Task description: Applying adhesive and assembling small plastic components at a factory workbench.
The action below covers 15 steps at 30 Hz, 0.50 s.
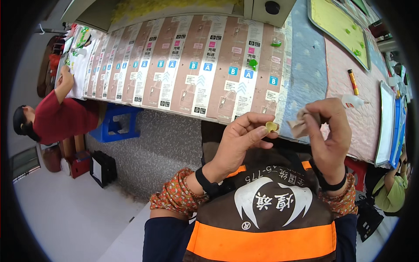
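Between the thumb and fingers of my left hand [244, 135] is a small, hollow yellow piece [271, 127], pinched near the table's front edge. My right hand [329, 131] grips a crumpled beige cloth [299, 125] just to the right of that piece, with a gap between the two. On the printed table cover ahead of my hands lie a small green piece [253, 64] and another green piece [276, 42] farther back.
A pale metal housing [271, 15] stands at the back. To the right are a yellow-lined tray [329, 26] with green pieces, a yellow tube [353, 82], a white squeeze bottle [352, 101] and a white tray [386, 124]. Co-workers sit left [65, 115] and right [389, 192]; a blue stool [114, 124] stands left.
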{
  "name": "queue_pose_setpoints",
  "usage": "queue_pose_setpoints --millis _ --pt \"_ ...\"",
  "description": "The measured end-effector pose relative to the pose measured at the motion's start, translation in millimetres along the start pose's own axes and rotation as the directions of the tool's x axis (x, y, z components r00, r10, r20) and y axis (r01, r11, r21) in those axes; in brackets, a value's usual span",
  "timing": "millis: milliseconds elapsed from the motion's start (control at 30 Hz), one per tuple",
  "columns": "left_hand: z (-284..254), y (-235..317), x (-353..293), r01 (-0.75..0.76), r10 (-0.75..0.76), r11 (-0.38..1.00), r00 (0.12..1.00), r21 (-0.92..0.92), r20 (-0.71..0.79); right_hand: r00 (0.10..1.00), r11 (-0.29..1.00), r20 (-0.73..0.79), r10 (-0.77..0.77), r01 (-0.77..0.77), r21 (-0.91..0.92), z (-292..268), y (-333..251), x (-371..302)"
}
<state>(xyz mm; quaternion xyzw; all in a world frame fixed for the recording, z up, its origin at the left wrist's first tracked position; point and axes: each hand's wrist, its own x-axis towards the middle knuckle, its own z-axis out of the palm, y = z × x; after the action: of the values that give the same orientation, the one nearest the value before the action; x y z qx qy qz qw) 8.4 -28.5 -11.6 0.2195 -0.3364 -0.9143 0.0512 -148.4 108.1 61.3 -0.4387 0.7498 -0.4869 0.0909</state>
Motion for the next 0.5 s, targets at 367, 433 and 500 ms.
queue_pose_setpoints --millis 367,433,500 --pt "-8.2 1.2 -7.0 -0.010 0.011 1.000 0.998 0.017 -0.055 0.999 0.877 0.017 0.036 -0.023 -0.479 -26.4 42.2 29.2" --pt "-11.6 3.1 -10.5 -0.027 0.026 0.999 0.998 -0.017 -0.062 0.999 0.821 0.025 -0.040 0.047 -0.568 -24.4 37.9 36.6" --pt "-16.1 6.9 -12.0 -0.045 0.042 0.998 0.997 -0.034 -0.066 0.992 0.758 0.025 -0.124 0.111 -0.643 -19.8 32.1 47.8"
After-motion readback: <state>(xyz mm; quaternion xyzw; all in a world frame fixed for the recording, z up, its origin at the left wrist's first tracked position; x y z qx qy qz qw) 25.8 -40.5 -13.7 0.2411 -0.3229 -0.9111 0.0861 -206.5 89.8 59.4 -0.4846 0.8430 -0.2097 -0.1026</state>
